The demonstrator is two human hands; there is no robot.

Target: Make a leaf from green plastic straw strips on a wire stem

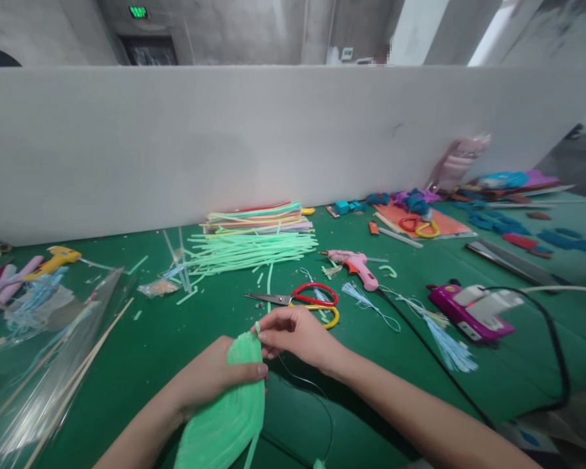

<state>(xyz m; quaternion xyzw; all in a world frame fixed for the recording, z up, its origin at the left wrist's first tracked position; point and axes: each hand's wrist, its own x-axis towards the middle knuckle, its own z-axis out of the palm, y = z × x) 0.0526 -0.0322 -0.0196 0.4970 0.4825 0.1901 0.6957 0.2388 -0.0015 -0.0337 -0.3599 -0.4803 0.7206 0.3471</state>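
My left hand (224, 371) grips a light-green, leaf-shaped piece (224, 417) built from rows of fuzzy pipe cleaner, its thumb lying across the front. At the piece's upper tip, my right hand (295, 335) is closed in a pinch on a green pipe cleaner (258, 327), whose end forms a small loop there. A thin thread or wire (317, 387) trails below the right hand. Just beyond that hand lie scissors (280, 299) with one red and one yellow handle. The lower end of the leaf-shaped piece runs out of the picture.
Green pipe cleaners (254, 254) lie heaped at the back middle. Right of them are a pink glue gun (354, 264), blue tassels (446, 342) and a purple power strip (469, 319) with cables. A yellow glue gun (61, 258) and clear plastic sheets (78, 352) occupy the left; a white partition (176, 143) stands behind.
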